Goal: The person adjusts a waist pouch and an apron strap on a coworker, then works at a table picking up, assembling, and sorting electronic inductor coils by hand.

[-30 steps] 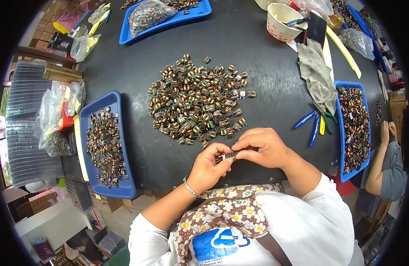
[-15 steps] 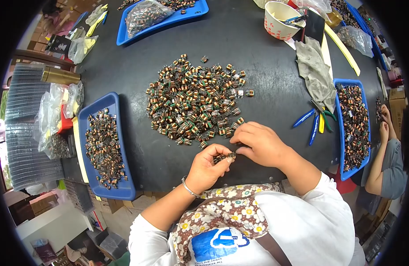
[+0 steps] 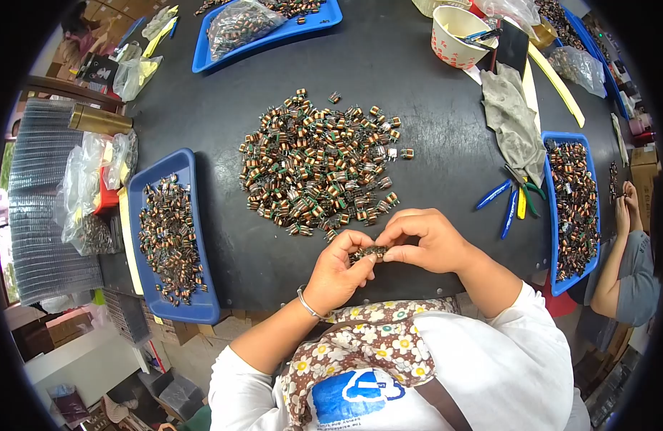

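A large pile of small copper-wound coils [image 3: 310, 165] with dark ends and green bits lies on the black table. At its near side, my left hand [image 3: 340, 269] is closed around several coils [image 3: 367, 253], partly covered by the fingers. My right hand [image 3: 423, 241] meets it from the right, thumb and fingertips pinching at the end of the same small row. Exactly which piece each fingertip touches is too small to make out. A few loose coils [image 3: 407, 154] lie just off the pile's right side.
Blue trays of coils stand at the left [image 3: 209, 273] and right [image 3: 593, 208]; another tray [image 3: 302, 30] holds a bagged batch at the back. Blue-handled pliers [image 3: 493, 194], a grey cloth [image 3: 507, 115] and a paper tub [image 3: 450, 43] lie right. Another person's hands [image 3: 628, 205] work far right.
My right hand has drawn back from the pile's near edge to the coils in my left hand, and its fingertips now pinch there. My left hand stays nearly in place.
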{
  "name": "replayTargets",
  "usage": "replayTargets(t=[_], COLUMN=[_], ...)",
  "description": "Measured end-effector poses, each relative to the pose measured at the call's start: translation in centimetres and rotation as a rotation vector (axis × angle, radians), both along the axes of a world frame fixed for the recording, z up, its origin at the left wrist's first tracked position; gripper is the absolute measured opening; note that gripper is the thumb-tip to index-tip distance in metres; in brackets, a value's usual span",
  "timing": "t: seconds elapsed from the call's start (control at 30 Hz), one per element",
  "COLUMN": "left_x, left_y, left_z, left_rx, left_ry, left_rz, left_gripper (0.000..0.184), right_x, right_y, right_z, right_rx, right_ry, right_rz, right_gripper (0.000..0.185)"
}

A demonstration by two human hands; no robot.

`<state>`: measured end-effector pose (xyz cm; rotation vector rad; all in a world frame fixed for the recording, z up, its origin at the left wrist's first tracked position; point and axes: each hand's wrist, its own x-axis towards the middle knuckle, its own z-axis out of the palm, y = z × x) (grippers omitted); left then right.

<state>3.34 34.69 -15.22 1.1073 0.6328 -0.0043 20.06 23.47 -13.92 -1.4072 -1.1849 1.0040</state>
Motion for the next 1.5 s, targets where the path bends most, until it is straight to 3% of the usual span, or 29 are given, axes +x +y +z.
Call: replayTargets(t=[0.33, 0.4, 0.43, 0.5, 0.67, 0.77, 0.93, 1.07, 1.2, 1.37, 1.5], left_x=[0.1, 0.0, 0.0, 0.1, 0.0, -0.1, 0.2, 0.4, 0.3, 0.3, 0.3], left_y=[0.2, 0.2, 0.2, 0.1, 0.1, 0.1, 0.0, -0.1, 0.0, 0.1, -0.1], left_z=[-0.2, -0.4, -0.4, -0.4, -0.3, -0.3, -0.3, -0.1, -0.4, -0.4, -0.3], left_rx=[-0.042, -0.014, -0.015, -0.007, 0.015, 0.025, 0.01, -0.013, -0.048, -0.014, -0.006], left_ry=[0.016, 0.015, 0.015, 0.019, 0.008, 0.006, 0.012, 0.002, -0.004, 0.01, 0.014], left_rz=[-0.033, -0.024, -0.027, -0.019, -0.035, -0.039, -0.015, 0.015, 0.002, -0.01, -0.015], left_gripper=[0.016, 0.015, 0.015, 0.013, 0.013, 0.014, 0.015, 0.017, 0.016, 0.015, 0.015], right_x=[0.6, 1.1, 1.2, 1.4, 1.4, 1.9, 1.0, -0.4, 0.1, 1.2, 0.9], right_y=[0.6, 1.0, 1.0, 0.7, 0.4, -0.1, -0.2, 0.4, 0.2, 1.3, 1.6], right_z=[-0.8, -1.1, -1.3, -1.7, -0.6, -0.6, -0.6, -0.5, -0.4, -1.6, -2.2], right_rx=[0.159, 0.304, 0.302, 0.057, -0.031, -0.13, -0.019, 0.123, 0.049, 0.145, 0.141], right_ry=[-0.212, -0.569, -0.569, -0.808, -0.817, -0.66, -0.091, -0.268, -0.197, -0.642, -0.723], right_rz=[-0.011, -0.185, -0.187, -0.215, -0.247, -0.248, -0.129, -0.071, -0.047, -0.211, -0.238], right_gripper=[0.013, 0.017, 0.017, 0.023, 0.022, 0.02, 0.019, 0.014, 0.014, 0.018, 0.017])
